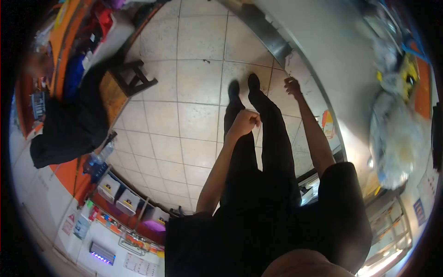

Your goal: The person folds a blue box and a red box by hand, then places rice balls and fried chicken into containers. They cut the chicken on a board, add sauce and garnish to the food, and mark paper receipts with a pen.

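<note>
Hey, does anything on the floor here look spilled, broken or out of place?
Nothing spilled or broken shows on the tiled floor. One small dark speck lies near a grout line. The stool stands upright. Both hands, left and right, look empty.

Left hand [244,121] is curled; whether it holds anything cannot be told. Right hand [292,86] at the desk [332,55] edge: contents of its fingers too small to resolve. Goods on the desk [397,134] are blurred. A second person [69,124] at left is blurred, partly cut off.
</note>
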The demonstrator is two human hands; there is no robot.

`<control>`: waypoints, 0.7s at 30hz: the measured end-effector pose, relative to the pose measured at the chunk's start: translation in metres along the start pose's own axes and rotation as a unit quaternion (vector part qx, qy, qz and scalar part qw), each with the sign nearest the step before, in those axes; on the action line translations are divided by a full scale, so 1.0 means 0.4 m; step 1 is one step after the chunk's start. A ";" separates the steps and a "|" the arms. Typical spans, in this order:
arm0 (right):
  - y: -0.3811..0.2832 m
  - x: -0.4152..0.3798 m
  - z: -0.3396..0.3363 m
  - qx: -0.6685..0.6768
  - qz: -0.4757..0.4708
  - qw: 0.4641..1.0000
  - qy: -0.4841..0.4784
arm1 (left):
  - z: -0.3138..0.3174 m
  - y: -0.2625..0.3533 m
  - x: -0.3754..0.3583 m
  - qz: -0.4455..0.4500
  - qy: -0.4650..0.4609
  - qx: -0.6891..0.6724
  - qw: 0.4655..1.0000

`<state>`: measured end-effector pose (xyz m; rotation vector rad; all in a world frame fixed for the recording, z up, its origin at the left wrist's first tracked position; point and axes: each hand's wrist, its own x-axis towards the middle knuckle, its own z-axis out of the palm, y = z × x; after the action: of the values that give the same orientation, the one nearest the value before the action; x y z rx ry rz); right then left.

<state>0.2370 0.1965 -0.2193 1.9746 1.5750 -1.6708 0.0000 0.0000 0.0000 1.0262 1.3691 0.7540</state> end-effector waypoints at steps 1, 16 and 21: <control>-0.003 -0.013 -0.051 0.077 -0.013 0.997 -0.014 | 0.025 0.028 0.020 -0.027 0.028 -0.030 0.999; -0.025 1.069 -0.078 -0.399 -0.506 0.672 0.364 | -0.228 -0.490 0.572 0.045 0.035 0.157 0.986; -0.022 1.130 -0.146 -0.356 -0.537 0.694 0.321 | -0.245 -0.519 0.645 0.155 0.013 0.185 0.970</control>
<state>0.2027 0.5157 -0.5430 1.1832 3.3211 -0.0671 -0.1000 0.1647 -0.2867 1.5558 1.4199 0.7551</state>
